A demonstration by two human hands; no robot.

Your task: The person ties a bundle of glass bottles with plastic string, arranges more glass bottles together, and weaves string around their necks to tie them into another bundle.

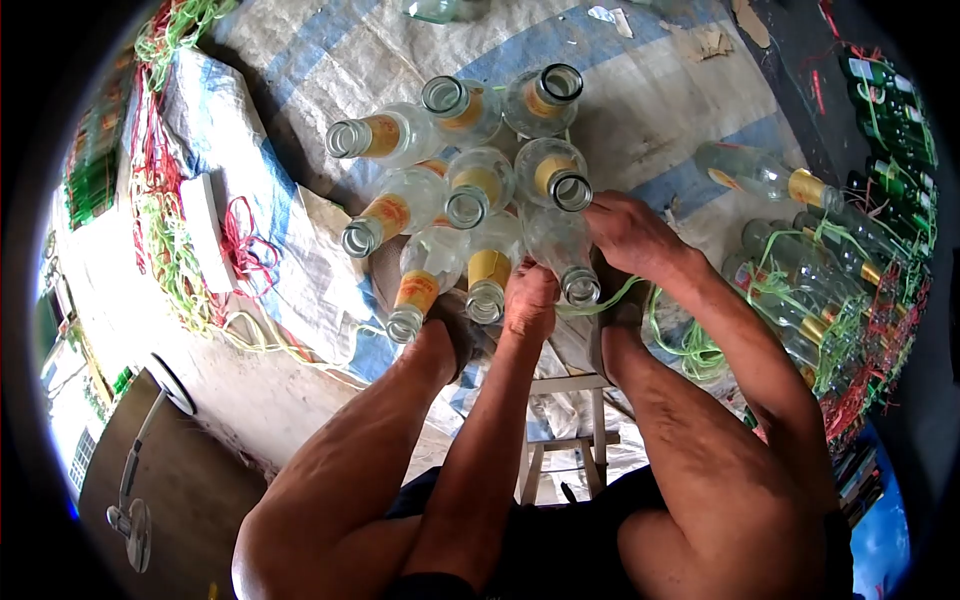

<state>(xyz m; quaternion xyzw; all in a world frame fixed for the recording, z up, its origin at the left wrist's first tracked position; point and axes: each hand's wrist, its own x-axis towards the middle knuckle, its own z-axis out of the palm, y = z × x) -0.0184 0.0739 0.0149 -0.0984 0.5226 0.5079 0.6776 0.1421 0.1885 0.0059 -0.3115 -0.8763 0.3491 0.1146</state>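
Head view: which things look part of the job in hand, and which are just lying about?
Apparently in the job:
- clustered clear bottles, between the left hand and right hand and beyond
- green string, running towards the cluster

Apparently lying about:
- white block
- red string beside it
- white scraps

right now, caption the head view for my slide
Left hand and right hand at nine clear glass bottles, green twine alongside

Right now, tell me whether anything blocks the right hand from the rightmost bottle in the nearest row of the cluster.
Nothing visible does: the right hand is beside that bottle, on its right; whether they touch is unclear. The left hand is on the bottle's other side, not between them.
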